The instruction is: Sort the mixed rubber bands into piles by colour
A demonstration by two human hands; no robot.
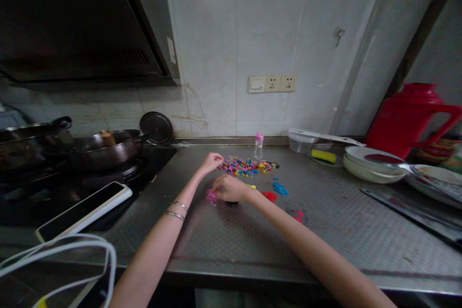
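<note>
My left hand [211, 162], with two bracelets on its wrist, is closed in a pinch at the left end of a pile of mixed-colour rubber bands [245, 167]. Anything between its fingers is too small to make out. My right hand [228, 188] reaches across with its fingers bent together, beside a small heap of purple-pink bands [211, 197]; what it grips is hidden. Farther right lie a red heap [269, 196], a blue heap [280, 188] and a pink heap [299, 215]. A dark heap [232, 203] shows partly below my right hand.
A small clear bottle with a pink top [259, 147] stands behind the pile. Pans [108, 149] sit on the stove at left, near a white device [84, 209] and cable. Bowls [371, 166], a yellow sponge [323, 156], a knife [407, 214] and a red thermos [406, 120] are at right.
</note>
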